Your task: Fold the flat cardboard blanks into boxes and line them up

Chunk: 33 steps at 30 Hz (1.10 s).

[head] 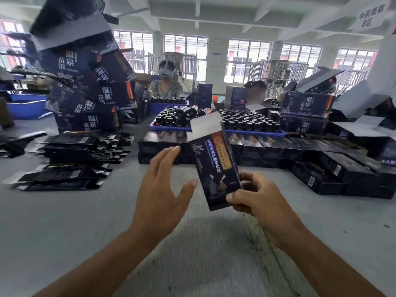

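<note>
Counter (pixel 64 221): finished row (pixel 246 146) at back, blanks (pixel 70 159) stacked left for easy reach. Box (pixel 216 166) held upright midair, top flap open. Right hand (pixel 255 198) grips its base; left hand (pixel 162 181) open beside it, likely to steady.

My right hand (pixel 255 197) is raised off the surface, thumb and curled fingers pinching the lower end of a box (pixel 215 166). My left hand (pixel 162 181) hovers beside it, fingers straight, spread.
</note>
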Motion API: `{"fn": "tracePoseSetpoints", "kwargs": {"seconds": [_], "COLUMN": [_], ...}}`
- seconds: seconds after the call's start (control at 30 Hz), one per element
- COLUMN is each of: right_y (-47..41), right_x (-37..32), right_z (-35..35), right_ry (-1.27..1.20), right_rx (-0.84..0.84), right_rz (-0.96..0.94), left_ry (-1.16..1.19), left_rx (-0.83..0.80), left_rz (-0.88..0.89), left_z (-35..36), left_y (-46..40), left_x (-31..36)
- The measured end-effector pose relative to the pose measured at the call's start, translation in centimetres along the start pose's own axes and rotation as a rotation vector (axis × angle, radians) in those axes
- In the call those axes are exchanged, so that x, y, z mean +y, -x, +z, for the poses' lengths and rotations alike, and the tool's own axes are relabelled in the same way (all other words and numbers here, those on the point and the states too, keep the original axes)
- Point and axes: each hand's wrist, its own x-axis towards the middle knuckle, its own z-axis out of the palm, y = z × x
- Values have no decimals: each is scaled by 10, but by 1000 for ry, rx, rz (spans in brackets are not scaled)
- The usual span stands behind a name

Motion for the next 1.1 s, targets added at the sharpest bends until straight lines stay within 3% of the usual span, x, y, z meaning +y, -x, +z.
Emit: {"fn": "tracePoseSetpoints", "kwargs": {"seconds": [0.1, 0.23, 0.5, 0.7, 0.83, 1.1], "right_y": [1, 3, 0, 0, 1, 5], "right_x": [5, 7, -3, -1, -2, -5], "right_z": [4, 8, -6, -2, -1, 0], "right_ry": [102, 198, -88, -102, -90, -10], "right_rx": [-115, -152, 2, -28, -10, -13], "right_rz": [38, 37, -163, -150, -171, -274], "left_ry": [480, 686, 619, 648, 722, 616], "left_rx": [-163, -242, -345, -359, -252, -228], "left_rz": [-370, -369, -327, -303, -228, -84], "left_z": [-4, -4, 1, -4, -4, -5], "left_y": [-9, -12, -4, -5, -5, -1], "left_x": [1, -2, 3, 4, 6, 10]}}
